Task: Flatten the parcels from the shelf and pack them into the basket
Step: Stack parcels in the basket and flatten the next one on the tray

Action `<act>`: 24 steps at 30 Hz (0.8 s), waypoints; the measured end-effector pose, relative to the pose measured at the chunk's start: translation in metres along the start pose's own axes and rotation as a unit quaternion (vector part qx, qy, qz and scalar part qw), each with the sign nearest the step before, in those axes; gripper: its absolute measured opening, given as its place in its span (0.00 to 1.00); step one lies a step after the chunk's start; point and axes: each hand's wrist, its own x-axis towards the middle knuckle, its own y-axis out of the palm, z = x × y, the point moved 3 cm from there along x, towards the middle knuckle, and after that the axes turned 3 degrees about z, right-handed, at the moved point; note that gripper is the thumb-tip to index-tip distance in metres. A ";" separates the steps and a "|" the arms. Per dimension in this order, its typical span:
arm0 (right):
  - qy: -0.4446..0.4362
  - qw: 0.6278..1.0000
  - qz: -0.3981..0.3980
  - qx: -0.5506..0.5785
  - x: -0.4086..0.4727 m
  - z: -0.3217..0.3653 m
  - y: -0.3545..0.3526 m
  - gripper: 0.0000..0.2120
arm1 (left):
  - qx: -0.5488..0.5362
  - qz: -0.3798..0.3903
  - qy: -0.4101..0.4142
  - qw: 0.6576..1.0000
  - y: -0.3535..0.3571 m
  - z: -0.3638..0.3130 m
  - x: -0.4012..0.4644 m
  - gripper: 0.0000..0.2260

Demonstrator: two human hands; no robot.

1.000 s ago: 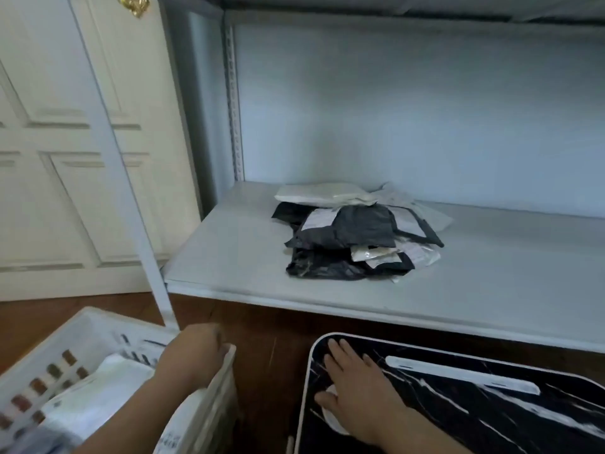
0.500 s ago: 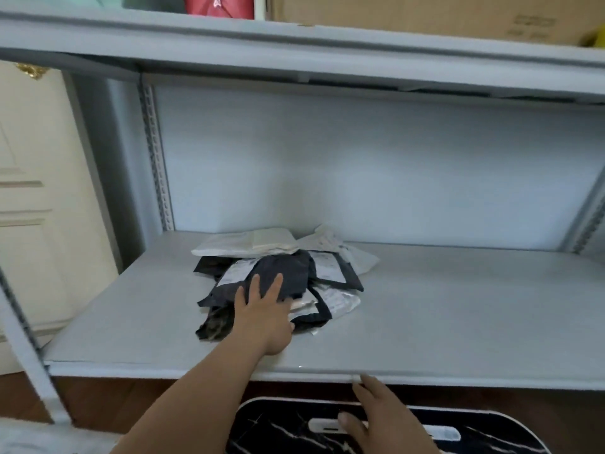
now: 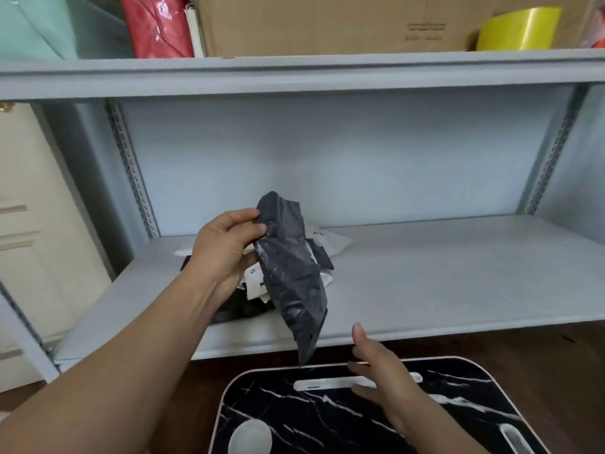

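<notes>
My left hand pinches the top corner of a crumpled dark grey parcel, which hangs lifted above the grey shelf. Behind and under it, the rest of the parcel pile lies on the shelf, black and white bags partly hidden by my hand and the lifted one. My right hand hovers with fingers spread loosely below the parcel's lower tip, over a black marbled board. It holds nothing. The basket is out of view.
The upper shelf carries a cardboard box, a red bag, a teal item and a yellow tape roll. A cream door stands left. Slotted shelf uprights frame the bay.
My left hand, which lay on the pile, has taken a dark grey parcel and lifted it off the shelf. My right hand has risen from the board toward the parcel.
</notes>
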 end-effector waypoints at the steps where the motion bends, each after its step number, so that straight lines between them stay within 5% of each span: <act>1: 0.020 0.996 0.024 0.087 -0.005 -0.003 0.001 0.24 | -0.016 0.010 -0.019 1.000 0.002 0.004 -0.011 0.15; 6: 0.025 0.964 0.082 0.250 -0.038 -0.029 -0.005 0.18 | 0.064 0.060 -0.074 0.993 0.005 0.053 -0.067 0.21; 11: -0.106 0.990 -0.050 0.076 -0.054 -0.053 -0.038 0.09 | 0.352 0.098 -0.044 0.930 -0.036 0.104 -0.099 0.26; 13: -0.172 0.981 -0.072 -0.056 -0.062 -0.062 -0.051 0.17 | 0.473 0.133 -0.022 0.871 -0.057 0.120 -0.109 0.26; 15: -0.224 0.952 -0.029 -0.207 -0.068 -0.080 -0.056 0.24 | 0.604 0.182 -0.010 0.776 -0.080 0.144 -0.121 0.26; 17: -0.221 0.889 0.065 -0.395 -0.072 -0.112 -0.055 0.25 | 0.693 0.247 -0.042 0.677 -0.105 0.175 -0.137 0.22; 19: -0.144 0.822 0.154 -0.530 -0.073 -0.143 -0.052 0.20 | 0.724 0.276 -0.119 0.621 -0.125 0.199 -0.154 0.19; 21: -0.099 0.840 0.149 -0.512 -0.072 -0.156 -0.049 0.18 | 0.714 0.240 -0.177 0.634 -0.132 0.213 -0.163 0.19; 24: -0.050 0.922 -0.056 -0.380 -0.060 -0.153 -0.046 0.13 | 0.653 0.149 -0.237 0.704 -0.128 0.226 -0.174 0.18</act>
